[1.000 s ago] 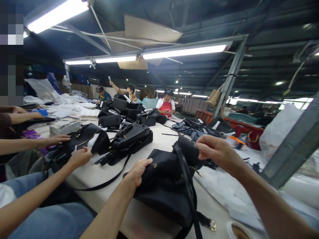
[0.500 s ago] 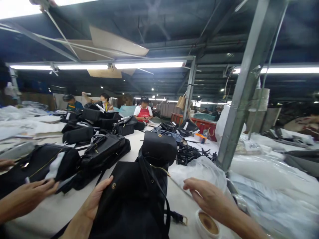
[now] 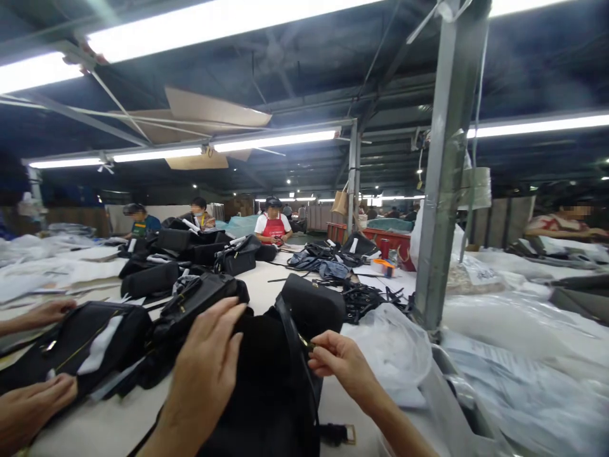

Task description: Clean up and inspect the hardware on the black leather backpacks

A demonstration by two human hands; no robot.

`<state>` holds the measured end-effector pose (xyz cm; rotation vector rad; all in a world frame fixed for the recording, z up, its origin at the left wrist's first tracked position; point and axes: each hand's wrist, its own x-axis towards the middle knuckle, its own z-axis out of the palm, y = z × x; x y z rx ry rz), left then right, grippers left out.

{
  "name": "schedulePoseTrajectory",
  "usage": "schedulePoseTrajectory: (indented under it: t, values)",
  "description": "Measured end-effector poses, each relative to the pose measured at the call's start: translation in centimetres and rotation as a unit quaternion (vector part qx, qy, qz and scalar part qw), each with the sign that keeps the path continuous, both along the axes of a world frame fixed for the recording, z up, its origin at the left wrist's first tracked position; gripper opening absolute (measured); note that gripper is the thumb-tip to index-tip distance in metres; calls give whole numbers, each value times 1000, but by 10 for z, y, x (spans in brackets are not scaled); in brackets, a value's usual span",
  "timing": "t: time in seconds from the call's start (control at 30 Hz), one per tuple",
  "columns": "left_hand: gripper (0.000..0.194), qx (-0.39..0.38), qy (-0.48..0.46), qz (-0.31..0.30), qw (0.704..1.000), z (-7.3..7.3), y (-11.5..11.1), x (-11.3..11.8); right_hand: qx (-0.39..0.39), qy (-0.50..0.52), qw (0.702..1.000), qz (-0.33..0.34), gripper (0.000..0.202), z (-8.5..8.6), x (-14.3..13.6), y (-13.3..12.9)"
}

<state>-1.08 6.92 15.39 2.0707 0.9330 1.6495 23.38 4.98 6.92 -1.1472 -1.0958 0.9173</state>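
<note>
Centrally, a black bag (image 3: 266,397) sits on the pale table (image 3: 118,419) directly before the worker, between the two hands, its rounded black upper part (image 3: 313,306) standing away from the worker and a dark strap (image 3: 291,336) running down its right side. The right hand (image 3: 341,363) has its grip drawn together, thumb against fingers, on the gold zip end (image 3: 303,341) beside that strap. The left hand (image 3: 207,365) has its grip open, fingers extended and together, above the bag's left part; whether it touches the leather cannot be told. Good handling, as judged here, would set the left palm firmly on the bag, keep the strap out of the zip's path and draw the metal in line with its teeth, since a sideways tug could snag the edge. Below the right hand lies a gold buckle (image 3: 351,434); to its right, a clear plastic bag (image 3: 392,349). Beyond are tangled black straps (image 3: 368,298). At left, a co-worker's hands (image 3: 40,403) attend a second black bag (image 3: 126,346) bearing white paper (image 3: 101,343).
</note>
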Motion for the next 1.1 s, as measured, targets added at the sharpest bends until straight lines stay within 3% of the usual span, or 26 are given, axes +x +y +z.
schedulePoseTrajectory:
  t: [0.07,0.1,0.17,0.27,0.4,0.5,0.7,0.9,1.1]
  values:
    - [27,-21,113,-188,975,14,-5,37,-6,-7,1000,11,37,-1,4,-5]
    - [29,-42,157,-249,955,17,-3,56,-9,-6,1000,12,37,-3,6,-8]
    - [27,-60,238,-324,913,13,13,90,-10,0,1000,10,38,-9,10,-12]
    - [22,-76,309,-378,869,-9,45,125,-4,22,1000,-4,41,-23,15,-16]
    - [20,-85,334,-403,848,-44,66,136,-8,55,998,-29,46,-36,22,-17]
    - [17,-98,326,-394,854,-57,65,128,-9,61,998,-26,46,-38,25,-16]
    - [19,-132,331,-391,849,-58,57,112,20,48,998,-26,38,-50,17,-30]
    - [15,-106,362,-379,845,-58,52,113,45,-8,998,-47,25,-71,10,-40]
    - [13,-73,376,-381,841,-63,51,113,47,-92,991,-89,21,-68,12,-42]
